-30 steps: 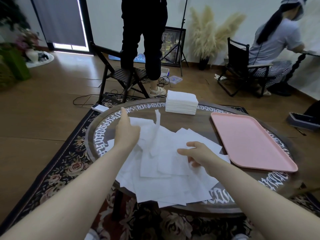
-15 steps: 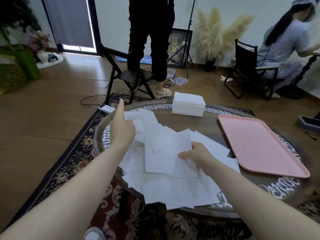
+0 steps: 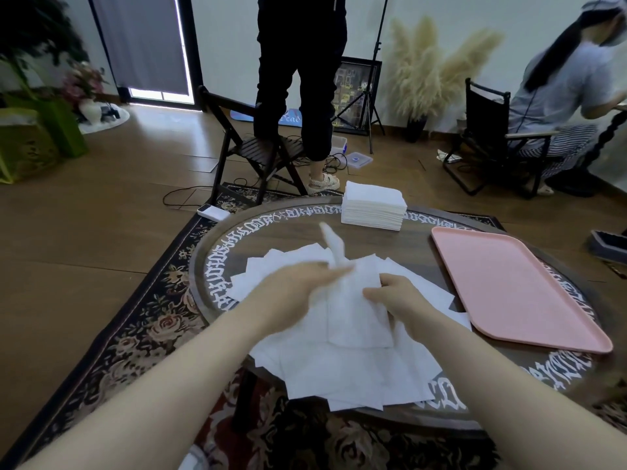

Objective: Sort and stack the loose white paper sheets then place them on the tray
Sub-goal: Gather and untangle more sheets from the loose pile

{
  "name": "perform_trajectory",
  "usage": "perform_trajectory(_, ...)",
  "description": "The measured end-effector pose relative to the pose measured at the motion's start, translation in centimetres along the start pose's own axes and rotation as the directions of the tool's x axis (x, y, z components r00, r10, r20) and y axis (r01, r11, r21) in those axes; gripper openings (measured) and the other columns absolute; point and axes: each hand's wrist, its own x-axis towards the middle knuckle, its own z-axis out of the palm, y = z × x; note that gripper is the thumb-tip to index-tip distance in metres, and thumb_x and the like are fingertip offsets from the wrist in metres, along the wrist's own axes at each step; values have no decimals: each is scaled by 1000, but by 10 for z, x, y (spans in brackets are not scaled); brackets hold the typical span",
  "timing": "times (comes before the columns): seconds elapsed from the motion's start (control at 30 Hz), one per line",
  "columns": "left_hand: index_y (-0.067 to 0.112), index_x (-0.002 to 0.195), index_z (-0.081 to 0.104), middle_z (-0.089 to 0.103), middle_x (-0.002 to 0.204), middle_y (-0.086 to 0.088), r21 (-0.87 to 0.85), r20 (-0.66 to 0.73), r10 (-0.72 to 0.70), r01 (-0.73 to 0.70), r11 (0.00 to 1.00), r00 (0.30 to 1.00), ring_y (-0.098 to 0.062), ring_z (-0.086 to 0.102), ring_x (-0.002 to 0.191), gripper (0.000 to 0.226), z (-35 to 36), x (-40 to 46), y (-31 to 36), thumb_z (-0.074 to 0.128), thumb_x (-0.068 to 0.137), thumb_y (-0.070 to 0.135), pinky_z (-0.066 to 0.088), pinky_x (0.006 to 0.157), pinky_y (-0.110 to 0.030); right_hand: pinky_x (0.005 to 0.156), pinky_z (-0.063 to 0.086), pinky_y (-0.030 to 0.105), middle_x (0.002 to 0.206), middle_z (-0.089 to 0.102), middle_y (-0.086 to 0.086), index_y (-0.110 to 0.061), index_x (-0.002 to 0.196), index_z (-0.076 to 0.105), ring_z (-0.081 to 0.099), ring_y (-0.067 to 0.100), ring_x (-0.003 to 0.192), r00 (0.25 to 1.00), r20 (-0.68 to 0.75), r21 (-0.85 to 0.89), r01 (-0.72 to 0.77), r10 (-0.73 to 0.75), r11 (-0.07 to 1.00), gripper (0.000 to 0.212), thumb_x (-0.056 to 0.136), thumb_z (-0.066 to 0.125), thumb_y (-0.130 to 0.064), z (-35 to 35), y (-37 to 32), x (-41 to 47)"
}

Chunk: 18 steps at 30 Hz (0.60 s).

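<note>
Several loose white paper sheets (image 3: 339, 374) lie spread over the near half of the round dark table (image 3: 271, 232). My left hand (image 3: 295, 286), blurred by motion, reaches to the right and pinches the upper part of a lifted sheet (image 3: 356, 320), whose corner sticks up above my fingers. My right hand (image 3: 397, 296) grips the same sheet's right edge. A neat stack of white sheets (image 3: 373, 206) stands at the table's far edge. The pink tray (image 3: 509, 283) lies on the right with nothing on it.
Behind the table a person (image 3: 298, 62) stands by a dark folding chair (image 3: 258, 154), cables on the floor around them. Another person (image 3: 559, 96) sits in a chair at the far right. A small white device (image 3: 213, 212) lies on the patterned rug.
My left hand has swung right from the table's left side to meet my right hand over the pile. The lifted sheet now hangs between both hands.
</note>
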Motion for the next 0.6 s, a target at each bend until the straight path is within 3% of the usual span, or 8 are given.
perform_trajectory(0.07,30,134,60,41,153,8,30,249,131,-142,989,960,-10,23,147,75,8,-1,4,34,83,-19,8,121,-31,58,40,27,80,61,6,-9,83,64,54,21,66,998,-50,21,-42,43,999,17,94,52,-11,-2,1,3)
perform_trajectory(0.1,26,124,68,44,151,9,-16,282,161,-163,986,946,-6,21,147,73,7,-3,2,33,79,-20,2,122,-32,65,43,29,84,61,6,-10,89,65,55,23,72,995,-59,43,-77,80,996,20,97,50,-19,-3,0,3)
perform_trajectory(0.2,21,95,80,56,139,12,-293,139,12,30,956,990,3,32,139,65,-6,-14,-2,34,74,-20,13,119,-19,89,49,37,101,68,9,-9,108,65,62,28,92,984,-21,115,-174,177,978,44,105,36,-42,-9,1,6)
perform_trajectory(0.27,24,92,77,59,135,14,-387,-4,-186,169,906,983,-1,41,134,57,-12,-18,-8,38,79,-15,30,102,-7,73,50,33,88,68,7,-8,104,67,61,22,73,981,16,106,-193,192,976,44,103,40,-43,-11,-1,3)
perform_trajectory(0.33,30,120,64,46,148,12,-263,-52,-297,273,925,954,-8,37,138,41,-13,-21,-18,47,92,5,33,102,-16,60,41,28,80,63,5,-3,105,67,56,19,65,987,4,-69,-159,160,985,39,98,52,-38,-13,-3,2)
perform_trajectory(0.4,28,153,27,16,164,5,-25,136,-367,374,927,920,-14,18,149,67,-9,-25,-28,57,95,41,23,118,-35,57,32,28,79,57,6,3,99,63,51,21,66,994,2,-255,-105,109,961,38,94,61,-35,-16,-2,1)
perform_trajectory(0.5,26,155,-16,-16,164,-1,103,368,-377,366,925,850,-18,-7,152,118,2,-33,-34,63,78,70,8,123,-48,51,30,25,61,59,-3,-12,72,59,49,20,57,990,82,-263,-86,111,961,31,89,68,-36,-16,-3,-1)
perform_trajectory(0.6,26,151,-25,-22,162,-4,109,391,-333,316,943,858,-20,-14,151,129,9,-36,-36,70,74,68,6,123,-48,65,49,26,83,77,-3,-16,93,74,70,21,75,985,171,-147,7,19,989,22,89,70,-36,-12,-8,-1)
